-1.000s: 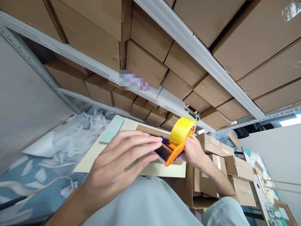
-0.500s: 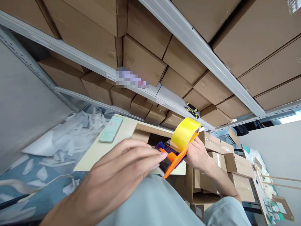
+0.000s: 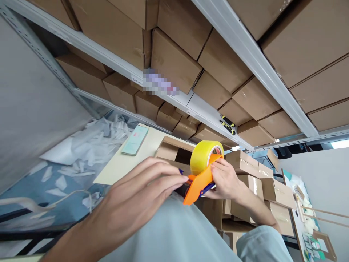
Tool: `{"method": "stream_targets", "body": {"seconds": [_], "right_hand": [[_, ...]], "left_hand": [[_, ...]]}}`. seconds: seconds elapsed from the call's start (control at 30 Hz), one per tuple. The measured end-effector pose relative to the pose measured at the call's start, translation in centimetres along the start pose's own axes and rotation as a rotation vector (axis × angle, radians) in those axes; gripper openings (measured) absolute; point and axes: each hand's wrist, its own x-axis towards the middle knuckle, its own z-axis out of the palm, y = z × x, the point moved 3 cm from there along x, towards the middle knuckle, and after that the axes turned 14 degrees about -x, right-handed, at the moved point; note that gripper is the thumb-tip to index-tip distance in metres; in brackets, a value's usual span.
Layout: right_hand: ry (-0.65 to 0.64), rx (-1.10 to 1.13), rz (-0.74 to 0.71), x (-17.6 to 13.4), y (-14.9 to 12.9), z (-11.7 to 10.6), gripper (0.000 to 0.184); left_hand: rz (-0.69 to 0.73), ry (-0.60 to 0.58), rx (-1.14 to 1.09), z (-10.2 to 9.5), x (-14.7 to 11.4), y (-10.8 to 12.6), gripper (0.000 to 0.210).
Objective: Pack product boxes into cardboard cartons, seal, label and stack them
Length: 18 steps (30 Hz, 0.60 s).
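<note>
An orange and dark blue tape dispenser point(image 3: 198, 187) carries a roll of yellow-tinted packing tape point(image 3: 200, 158). My right hand point(image 3: 225, 178) is closed around the dispenser from the right side. From the left, my left hand point(image 3: 141, 196) reaches over with its fingers together, the fingertips on the front end of the dispenser. Its thumb is hidden, and I cannot make out whether it pinches the loose tape end. Behind the dispenser, an open cardboard box point(image 3: 174, 141) lies on a pale yellow tabletop point(image 3: 113, 170), partly hidden by my hands.
A flat pale green pack point(image 3: 135, 140) lies on the tabletop's left part. Metal shelves point(image 3: 237, 47) full of cartons rise in front, with two yellow-black utility knives point(image 3: 227, 125) on one ledge. Stacked cartons point(image 3: 252, 163) stand at right. White paper scraps point(image 3: 79, 145) cover the floor at left.
The dispenser has turned, so its orange side and the roll's core face me more. Both hands keep to it, and the view has shifted slightly.
</note>
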Motion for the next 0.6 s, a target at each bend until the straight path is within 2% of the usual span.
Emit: {"method": "stream_targets", "body": {"seconds": [0.07, 0.23, 0.4, 0.53, 0.6], "right_hand": [[0.004, 0.016, -0.006, -0.2, -0.3, 0.8, 0.023], [0.066, -0.032, -0.007, -0.2, -1.1, 1.8, 0.024], [0.128, -0.039, -0.020, 0.2, -1.6, 1.2, 0.027], [0.118, -0.038, -0.080, 0.4, -1.7, 0.7, 0.029], [0.097, -0.056, -0.097, 0.2, -1.7, 0.9, 0.030]], "left_hand": [[-0.038, 0.010, 0.006, 0.0, -0.1, -0.2, 0.028], [-0.043, 0.047, -0.004, -0.4, 0.1, 0.1, 0.029], [-0.039, 0.002, -0.048, -0.9, -0.5, 0.5, 0.031], [-0.060, -0.064, -0.078, -0.9, -1.2, 1.2, 0.040], [-0.106, -0.038, -0.081, -0.7, -1.3, 1.7, 0.043]]}}
